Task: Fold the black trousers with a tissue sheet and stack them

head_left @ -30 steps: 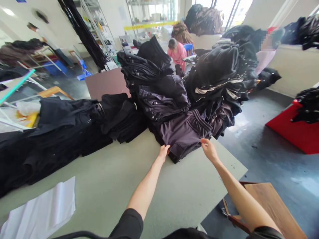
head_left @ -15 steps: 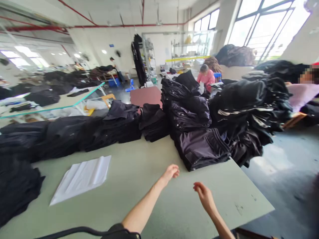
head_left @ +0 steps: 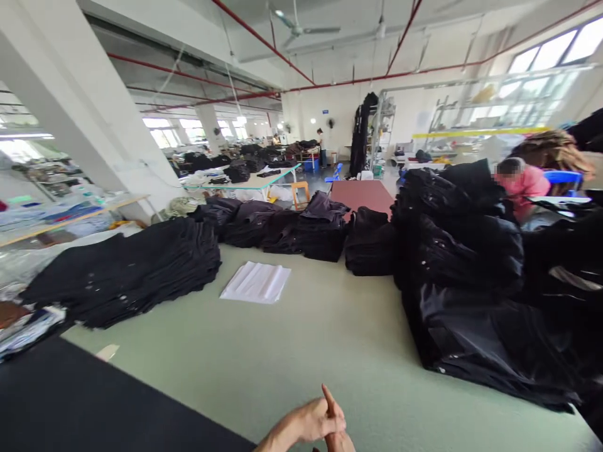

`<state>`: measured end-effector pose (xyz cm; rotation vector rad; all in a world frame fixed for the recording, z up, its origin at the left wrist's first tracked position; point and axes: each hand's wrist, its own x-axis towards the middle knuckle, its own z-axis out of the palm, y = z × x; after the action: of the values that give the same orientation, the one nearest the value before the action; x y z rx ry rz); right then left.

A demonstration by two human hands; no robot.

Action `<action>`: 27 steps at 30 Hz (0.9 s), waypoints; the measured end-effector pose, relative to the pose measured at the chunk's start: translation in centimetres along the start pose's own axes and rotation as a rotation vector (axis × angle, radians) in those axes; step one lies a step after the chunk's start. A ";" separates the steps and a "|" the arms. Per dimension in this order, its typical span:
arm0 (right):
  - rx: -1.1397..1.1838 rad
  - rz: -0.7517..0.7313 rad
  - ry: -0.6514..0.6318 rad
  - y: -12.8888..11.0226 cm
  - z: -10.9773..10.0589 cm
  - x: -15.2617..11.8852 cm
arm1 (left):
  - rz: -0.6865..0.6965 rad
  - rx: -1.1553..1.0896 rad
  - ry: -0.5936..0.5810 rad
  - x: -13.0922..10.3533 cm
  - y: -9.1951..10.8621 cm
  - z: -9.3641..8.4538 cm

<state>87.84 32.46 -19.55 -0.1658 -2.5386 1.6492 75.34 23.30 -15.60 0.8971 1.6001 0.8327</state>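
At the bottom of the view my left hand point(head_left: 307, 422) and my right hand point(head_left: 340, 439) meet over the green table point(head_left: 264, 351). The left one curls its fingers across the right one. A finger of my right hand points upward, stretched out; its other fingers are partly hidden. No object shows in either hand. To the right stands a tall stack of folded black garments point(head_left: 490, 339), apart from my hands. A white sheet stack, seemingly paper point(head_left: 257, 282), lies farther off on the table.
More black garments point(head_left: 141, 270) are piled along the left edge, with folded stacks point(head_left: 325, 229) lining the far edge. A dark flat surface point(head_left: 94, 402) adjoins the table at lower left. Beyond the right stack sits a person in pink point(head_left: 522, 188).
The view has swung left, so the tall garment stack and white sheets appear farther right. My hands, apart before with bent fingers, have come together.
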 end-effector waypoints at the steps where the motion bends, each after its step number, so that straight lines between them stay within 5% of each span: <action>1: 0.000 -0.007 -0.012 -0.3 0.8 0.2 | -0.019 0.042 0.048 -1.1 -0.3 -0.3; 8: -0.017 -0.057 -0.104 -4.4 7.9 3.1 | 0.043 -0.037 0.306 -8.9 -4.0 -3.6; 18: -0.031 -0.073 -0.257 -10.6 22.4 13.7 | -0.050 -0.084 0.418 -20.1 -11.1 -13.9; 23: 0.104 -0.135 -0.488 -15.8 23.4 16.7 | 0.036 -0.688 0.279 -23.1 -14.0 -17.2; 27: 0.428 0.029 -0.416 -18.7 23.0 18.0 | 0.211 -0.843 0.388 -23.4 -13.9 -18.1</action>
<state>65.95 6.85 -11.14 0.2002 -2.3591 2.4016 59.13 -5.07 -13.74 0.2969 1.2676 1.7369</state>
